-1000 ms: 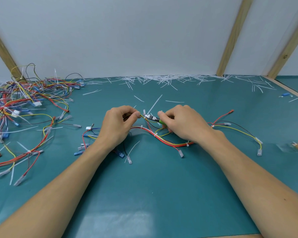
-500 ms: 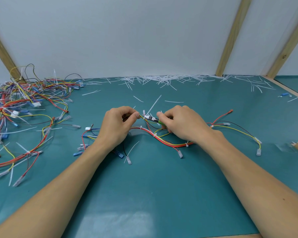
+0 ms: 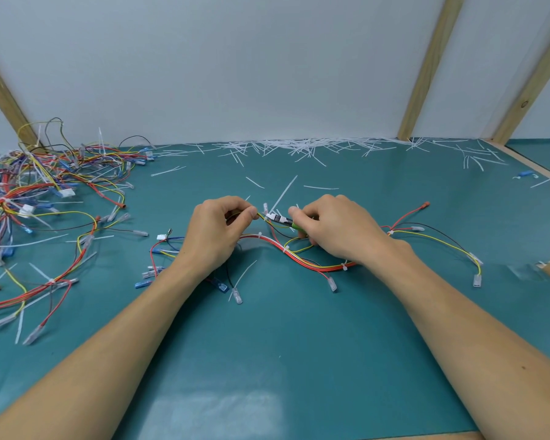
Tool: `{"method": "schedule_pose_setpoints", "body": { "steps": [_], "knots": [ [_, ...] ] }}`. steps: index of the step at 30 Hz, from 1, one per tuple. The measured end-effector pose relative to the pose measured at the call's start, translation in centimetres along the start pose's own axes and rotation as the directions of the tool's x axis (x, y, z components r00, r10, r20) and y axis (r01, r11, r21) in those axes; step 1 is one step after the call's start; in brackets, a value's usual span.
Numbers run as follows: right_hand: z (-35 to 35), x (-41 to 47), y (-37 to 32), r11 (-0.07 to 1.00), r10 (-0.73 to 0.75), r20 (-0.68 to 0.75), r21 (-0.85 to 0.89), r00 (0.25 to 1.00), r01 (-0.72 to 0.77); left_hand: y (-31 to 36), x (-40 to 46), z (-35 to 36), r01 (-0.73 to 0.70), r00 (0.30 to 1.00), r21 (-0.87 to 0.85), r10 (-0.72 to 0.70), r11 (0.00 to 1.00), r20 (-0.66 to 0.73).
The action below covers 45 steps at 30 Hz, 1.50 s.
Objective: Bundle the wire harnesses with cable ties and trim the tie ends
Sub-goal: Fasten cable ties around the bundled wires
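Observation:
A wire harness (image 3: 302,258) of red, yellow and black wires lies across the middle of the green mat (image 3: 299,344). White cable ties (image 3: 343,266) bind it at several spots. My left hand (image 3: 216,233) pinches a raised yellow-and-black strand of it between thumb and forefinger. My right hand (image 3: 337,230) grips a small green-handled cutter (image 3: 283,220). Its jaws point left and sit on a white tie head on that strand, just right of my left fingertips. Most of the cutter's handle is hidden inside my right hand.
A big tangled pile of coloured harnesses (image 3: 45,192) fills the left side of the mat. Several cut white tie ends (image 3: 299,149) lie along the back wall and a few loose ones (image 3: 285,193) lie behind my hands. Wooden posts (image 3: 426,68) stand at right and left.

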State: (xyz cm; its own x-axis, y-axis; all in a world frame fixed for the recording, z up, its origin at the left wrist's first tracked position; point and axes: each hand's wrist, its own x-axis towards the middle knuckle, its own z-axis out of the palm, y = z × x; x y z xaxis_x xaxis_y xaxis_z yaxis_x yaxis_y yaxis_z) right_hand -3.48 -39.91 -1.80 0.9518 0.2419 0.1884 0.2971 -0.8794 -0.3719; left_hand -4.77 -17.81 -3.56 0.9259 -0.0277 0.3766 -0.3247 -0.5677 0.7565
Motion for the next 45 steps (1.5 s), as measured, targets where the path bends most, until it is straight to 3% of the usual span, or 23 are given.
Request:
{"method": "schedule_pose_setpoints", "body": {
  "steps": [45],
  "knots": [
    [0.38,0.13,-0.04,0.999,0.03,-0.007,-0.011,1.0,-0.03,0.08,-0.09,0.03,-0.002,1.0,-0.012,0.002,1.0,0.008]
  ]
}}
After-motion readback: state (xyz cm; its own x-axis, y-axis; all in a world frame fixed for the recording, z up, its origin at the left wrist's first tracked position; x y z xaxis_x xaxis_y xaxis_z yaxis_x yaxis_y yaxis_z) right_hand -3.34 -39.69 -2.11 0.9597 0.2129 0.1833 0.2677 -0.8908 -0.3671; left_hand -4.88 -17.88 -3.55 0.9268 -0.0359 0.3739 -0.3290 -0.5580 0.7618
